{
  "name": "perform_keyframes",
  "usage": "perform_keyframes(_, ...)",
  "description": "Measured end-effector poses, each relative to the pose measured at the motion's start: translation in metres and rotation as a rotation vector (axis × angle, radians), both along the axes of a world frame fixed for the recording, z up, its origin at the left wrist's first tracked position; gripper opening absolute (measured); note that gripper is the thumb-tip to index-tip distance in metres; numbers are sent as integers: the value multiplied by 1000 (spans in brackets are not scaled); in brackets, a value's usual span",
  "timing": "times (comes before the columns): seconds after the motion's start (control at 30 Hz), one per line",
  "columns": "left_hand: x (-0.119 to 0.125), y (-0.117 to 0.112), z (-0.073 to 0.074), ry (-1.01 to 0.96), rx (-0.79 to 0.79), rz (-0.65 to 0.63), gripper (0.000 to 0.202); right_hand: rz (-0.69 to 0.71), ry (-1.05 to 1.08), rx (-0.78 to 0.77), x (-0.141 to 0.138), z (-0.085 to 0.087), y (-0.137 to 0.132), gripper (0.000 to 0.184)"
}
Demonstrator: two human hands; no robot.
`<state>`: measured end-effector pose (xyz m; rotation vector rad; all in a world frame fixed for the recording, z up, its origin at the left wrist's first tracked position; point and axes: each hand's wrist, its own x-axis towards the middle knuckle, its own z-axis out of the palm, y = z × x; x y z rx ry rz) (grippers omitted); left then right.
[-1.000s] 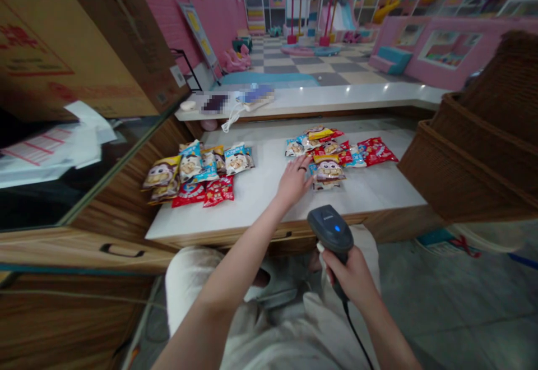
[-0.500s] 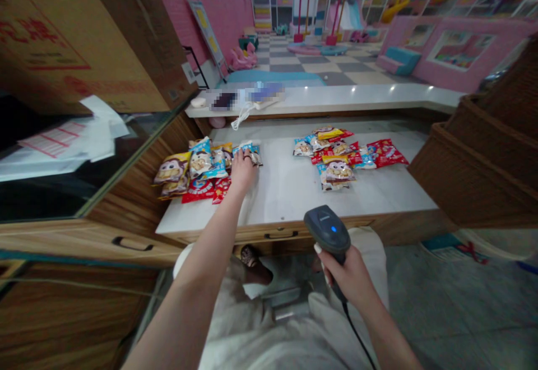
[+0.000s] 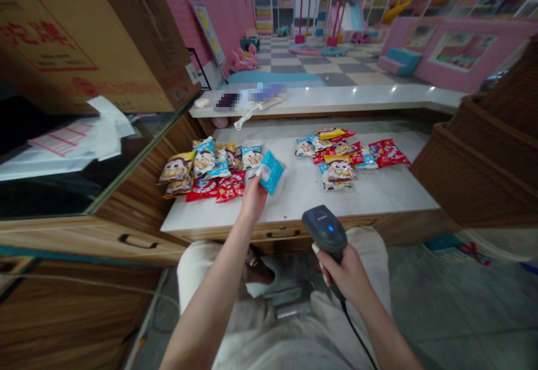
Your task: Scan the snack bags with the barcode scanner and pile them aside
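My left hand (image 3: 254,195) grips a blue snack packet (image 3: 271,172) by its lower left side, with its plain back turned up, over the white desk top (image 3: 277,204). Just left of it lies a pile of snack packets: a blue and white packet (image 3: 251,157), a red packet (image 3: 231,186) and a yellow and brown packet (image 3: 176,167) among several. My right hand (image 3: 345,273) is wrapped round the handle of a dark barcode scanner (image 3: 324,227), whose blue light is lit. A second pile with a red packet (image 3: 387,153) lies on the right of the desk.
A cardboard box (image 3: 84,39) and papers (image 3: 67,143) stand at the left on a dark surface. A raised white ledge (image 3: 336,98) runs along the back, with a white cable (image 3: 246,116). Brown woven baskets (image 3: 474,162) border the right side. The scanner's cord (image 3: 355,331) hangs down.
My left hand has lifted a blue packet off the left pile and moved it toward me and slightly right, its back now showing. The scanner stays nearly in place.
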<state>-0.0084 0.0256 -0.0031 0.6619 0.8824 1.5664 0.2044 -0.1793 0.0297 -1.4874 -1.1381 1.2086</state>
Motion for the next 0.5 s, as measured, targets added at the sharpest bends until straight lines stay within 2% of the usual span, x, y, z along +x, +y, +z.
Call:
perform_keyframes(0.07,9,-8,-9,-95,-63,-51,39,5,1,0,0,-1,0,38)
perform_keyframes(0.2,14,-13,-17,-144,-142,-102,34,16,6,-6,-1,-3,0,37)
perform_keyframes(0.37,14,-16,-16,-130,-209,-111,32,47,-2,-6,-8,-3,1,34)
perform_keyframes(0.5,15,-21,-13,-112,-178,-120,31,71,12,-2,-18,-2,4,31)
